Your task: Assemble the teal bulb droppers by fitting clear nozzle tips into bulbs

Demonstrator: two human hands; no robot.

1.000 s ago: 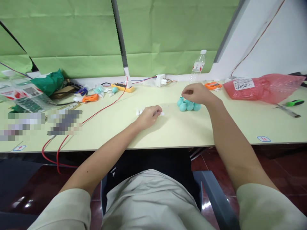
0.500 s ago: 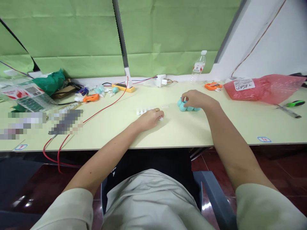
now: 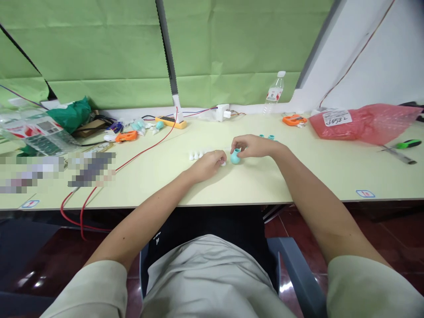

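The right hand (image 3: 254,146), just right of the middle of the frame, is mostly closed, its thumb and fingers pinched around a round teal pot (image 3: 235,158). The pot is upright, its open neck facing up; whether its base touches the desk (image 3: 261,187) cannot be told. Just to its left, near the center, the left hand (image 3: 207,167) is curled, palm down, with a small white piece (image 3: 223,164) at its nearly closed fingertips. The teal pot and the white piece are near each other but apart.

Left of center, a short row of white pieces (image 3: 196,155) sits beyond the left hand, which partly hides it. Right of center, the rims of more teal pots (image 3: 271,137) show behind the right hand, which hides the rest of them.

Farther back, right of center, stands a clear plastic bottle (image 3: 274,93) with a red and white label. An orange tool (image 3: 294,119) lies below it, and a red plastic bag (image 3: 361,123) with a white label fills the right side. On the left lie a yellow device (image 3: 171,122), a second orange tool (image 3: 126,136) and a green bag (image 3: 73,114), with a red cable (image 3: 147,151) crossing the desk.
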